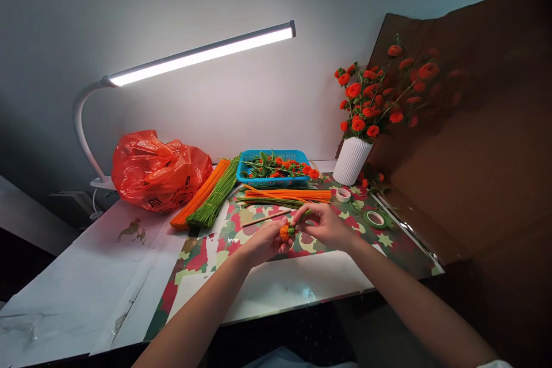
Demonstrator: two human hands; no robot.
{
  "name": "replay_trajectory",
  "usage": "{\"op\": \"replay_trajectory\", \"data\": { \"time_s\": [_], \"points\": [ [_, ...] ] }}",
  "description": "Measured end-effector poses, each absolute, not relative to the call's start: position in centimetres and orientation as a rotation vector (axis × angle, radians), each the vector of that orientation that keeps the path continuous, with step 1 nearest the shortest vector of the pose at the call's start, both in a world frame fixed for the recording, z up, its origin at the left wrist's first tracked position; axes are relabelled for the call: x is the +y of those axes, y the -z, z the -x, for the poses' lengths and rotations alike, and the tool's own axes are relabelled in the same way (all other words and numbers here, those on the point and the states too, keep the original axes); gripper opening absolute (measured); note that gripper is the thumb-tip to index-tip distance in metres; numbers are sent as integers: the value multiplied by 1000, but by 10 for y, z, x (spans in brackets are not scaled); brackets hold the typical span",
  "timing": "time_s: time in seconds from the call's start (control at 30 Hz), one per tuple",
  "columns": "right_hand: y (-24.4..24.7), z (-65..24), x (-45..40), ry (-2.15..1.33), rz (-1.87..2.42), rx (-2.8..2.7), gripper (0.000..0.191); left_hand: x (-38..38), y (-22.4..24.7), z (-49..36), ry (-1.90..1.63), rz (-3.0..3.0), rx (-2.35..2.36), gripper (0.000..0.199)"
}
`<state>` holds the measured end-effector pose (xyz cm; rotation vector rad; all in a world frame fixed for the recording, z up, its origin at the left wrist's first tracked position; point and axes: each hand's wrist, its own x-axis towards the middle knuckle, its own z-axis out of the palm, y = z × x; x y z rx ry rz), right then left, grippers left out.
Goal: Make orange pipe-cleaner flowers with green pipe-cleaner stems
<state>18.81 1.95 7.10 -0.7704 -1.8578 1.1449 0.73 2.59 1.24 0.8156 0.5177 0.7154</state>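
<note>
Head view looks down on a white table [86,276] with a patterned red, green and white sheet [207,253] spread over its middle; every place below is given from that sheet. Above and behind the sheet, a long lit lamp bar [202,54] reaches across on a curved white neck. Behind the sheet's right corner, a white ribbed vase [351,161] holds a bunch of orange pompom flowers [366,98]. Off the sheet's left rear corner lies a crumpled orange plastic bag [157,169]. Along the sheet's left edge rests a slanted bundle of orange and green pipe cleaners [207,195]. At the sheet's rear edge sits a blue basket [254,175] filled with green and orange pieces, and just in front of it, on the sheet, lie more loose pipe cleaners [284,195]. On the right part of the sheet lie 2 tape rolls, a white one [343,194] and a green one [375,218]. Over the sheet's centre, the left hand [263,241] pinches a small orange pompom flower [284,233] between thumb and fingertips, fingers curled together. The right hand [325,225] meets it, fingers pinching the green stem end [297,224] beside the flower.
</note>
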Motion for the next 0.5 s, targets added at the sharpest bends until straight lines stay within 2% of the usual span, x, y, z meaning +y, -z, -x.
{"op": "replay_trajectory", "data": {
  "time_s": [0.17,0.33,0.5],
  "points": [
    [-70,-186,17,-1048,881,-1838,6,25,-16,-8,-689,-848,555,38],
    [-70,-181,16,-845,1073,-1792,5,19,-18,-13,-1201,-1302,806,47],
    [-64,-175,21,-894,1076,-1683,5,16,-18,-17,-1237,-1454,870,32]
  ]
}}
